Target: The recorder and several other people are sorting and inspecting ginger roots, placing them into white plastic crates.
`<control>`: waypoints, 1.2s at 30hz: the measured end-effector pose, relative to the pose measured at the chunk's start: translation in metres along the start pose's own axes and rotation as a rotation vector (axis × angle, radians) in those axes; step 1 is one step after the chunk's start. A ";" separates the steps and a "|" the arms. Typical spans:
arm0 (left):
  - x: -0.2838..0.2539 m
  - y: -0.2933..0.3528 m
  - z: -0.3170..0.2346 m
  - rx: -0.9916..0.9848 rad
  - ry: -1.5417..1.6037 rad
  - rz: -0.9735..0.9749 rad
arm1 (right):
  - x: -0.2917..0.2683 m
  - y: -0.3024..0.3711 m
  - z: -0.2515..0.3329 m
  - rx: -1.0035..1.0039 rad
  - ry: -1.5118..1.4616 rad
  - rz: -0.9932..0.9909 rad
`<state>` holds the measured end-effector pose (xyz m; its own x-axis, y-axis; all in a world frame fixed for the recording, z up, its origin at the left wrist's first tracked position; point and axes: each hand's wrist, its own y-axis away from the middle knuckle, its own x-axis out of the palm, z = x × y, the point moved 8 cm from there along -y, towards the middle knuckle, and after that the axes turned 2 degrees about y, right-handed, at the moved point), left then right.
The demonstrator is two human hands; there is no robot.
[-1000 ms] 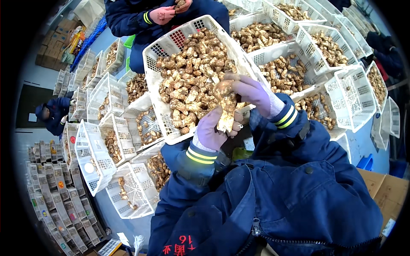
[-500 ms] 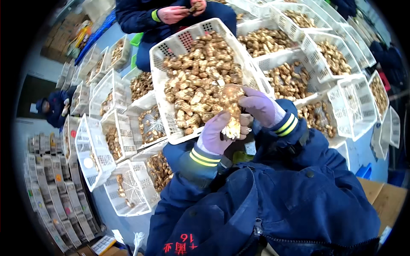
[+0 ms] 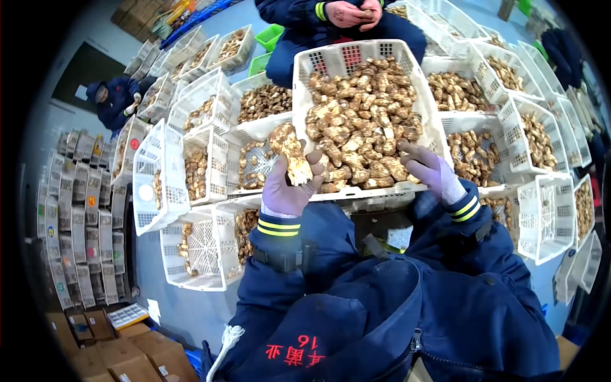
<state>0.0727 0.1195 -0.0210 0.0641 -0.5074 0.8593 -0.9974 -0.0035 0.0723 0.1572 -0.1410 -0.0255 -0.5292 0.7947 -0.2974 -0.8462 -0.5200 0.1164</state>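
My left hand (image 3: 287,190), in a purple glove, is closed around a large mushroom (image 3: 291,153) with a brown cap and a pale stem. The mushroom is tilted, cap up, beside the left front corner of a white plastic crate (image 3: 304,67). That crate is heaped with brown and cream mushrooms (image 3: 366,121). At its right front side is my gloved right hand (image 3: 431,173), fingers bent and apart, tips at the mushrooms in the heap. I see nothing held in it.
More white crates of mushrooms stand on both sides, such as one at the left (image 3: 207,165) and one at the right (image 3: 474,149). Across the full crate sits a person whose hands (image 3: 353,14) hold a small item. Green baskets (image 3: 270,37) stand at the back; cardboard boxes (image 3: 137,356) lie lower left.
My right hand has let go of the mushroom and moved to the heap. My left hand now holds it alone, farther left over the crate's corner. The view has shifted.
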 end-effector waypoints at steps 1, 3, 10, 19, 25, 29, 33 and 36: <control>-0.005 0.002 -0.006 0.026 0.006 -0.002 | 0.004 -0.004 0.002 -0.081 0.077 0.023; -0.030 0.007 -0.018 0.074 0.017 -0.133 | 0.012 -0.010 -0.013 0.000 0.104 0.047; -0.100 0.030 -0.084 0.587 -1.094 -0.389 | 0.017 -0.016 -0.036 0.139 0.091 0.091; -0.212 0.068 -0.111 0.468 -0.075 -0.706 | 0.015 -0.011 -0.049 0.307 0.063 0.038; -0.319 0.108 -0.207 0.540 0.134 -0.859 | 0.027 -0.019 -0.026 -0.251 0.501 0.102; -0.269 0.088 -0.274 0.603 -0.208 -0.889 | 0.023 -0.021 -0.034 0.154 0.302 0.023; -0.173 0.020 -0.218 0.355 -0.693 -0.621 | 0.009 -0.015 -0.041 0.176 0.078 -0.011; -0.083 -0.015 -0.144 0.289 -1.118 -0.193 | 0.003 -0.008 -0.024 0.142 -0.167 -0.107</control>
<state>0.0875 0.2860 -0.0208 0.2932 -0.9520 -0.0877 -0.9542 -0.2857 -0.0887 0.1639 -0.1418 -0.0506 -0.4294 0.8896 -0.1554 -0.8918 -0.3907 0.2280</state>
